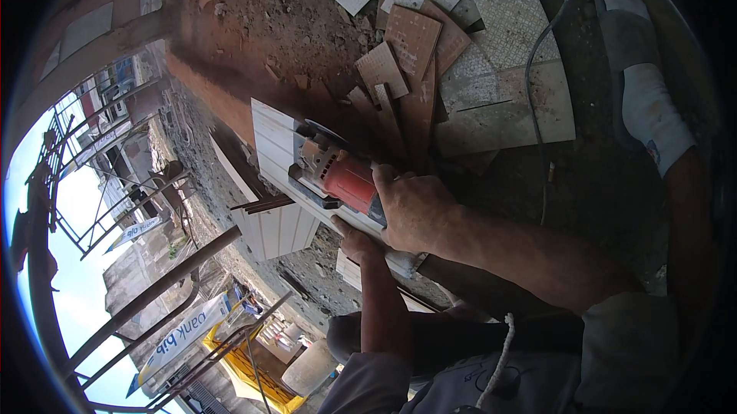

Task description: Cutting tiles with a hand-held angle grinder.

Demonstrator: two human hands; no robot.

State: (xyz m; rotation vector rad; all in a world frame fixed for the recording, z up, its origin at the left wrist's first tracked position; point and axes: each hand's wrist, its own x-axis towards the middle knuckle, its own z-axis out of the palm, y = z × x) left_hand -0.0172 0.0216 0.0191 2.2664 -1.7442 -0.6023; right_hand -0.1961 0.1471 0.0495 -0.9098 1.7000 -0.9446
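My right hand [414,211] is wrapped round the rear of a red handheld circular tile cutter [349,182]. The cutter's metal base and round blade rest on a whitish ribbed tile [270,138], well away from my body. Just below the tool, my left hand [361,244] grips the near edge of that tile, its fingers close to the cutter's base. The tool covers much of the tile, and the blade's lower part is hidden. Reddish dust [246,69] spreads over the ground beyond the blade.
Broken brown and white tiles [414,38] lie in a pile ahead. A dark cable [535,99] crosses white tiles [507,107] on the right. A foot in a sandal [629,61] is at far right. Another ribbed tile [276,228] lies left, near metal railings [161,291].
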